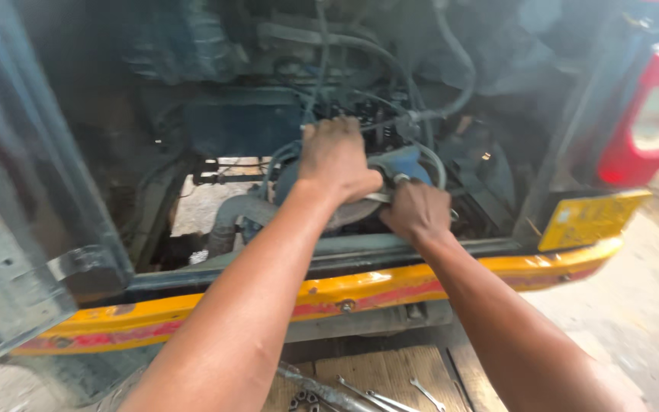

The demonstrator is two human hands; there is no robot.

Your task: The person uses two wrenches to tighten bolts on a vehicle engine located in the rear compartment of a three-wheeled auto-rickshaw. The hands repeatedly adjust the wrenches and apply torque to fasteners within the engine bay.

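Nearest the camera, on the wooden board (390, 374) below the vehicle, lie several spanners (390, 397), well apart from both hands. Above them runs the yellow bumper (329, 294), scuffed red in places, with a yellow plate (589, 220) at its right end and a red tail lamp (650, 114) higher up.

Both forearms cross over the bumper into the open engine bay. The right hand (417, 212) is the nearer of the two; its grip is curled shut around something small and metallic at the lower right edge of the blue cover (402, 164), though the fingers hide what it is. The left hand (335, 160) sits a little further in and higher, laid over the top left of the same cover, fingers bent down behind it; whether they are clamped on it or only pressing, I cannot tell. The two hands are just beside each other, thumbs almost touching.

The cover lies between and just beyond them, so it is ahead of the right grip and under the left. It is rounded, dull blue and dusty, with a pale grey rim or disc (352, 212) below it.

Furthest back, grey hoses (451, 46) and dark cables loop over the engine.
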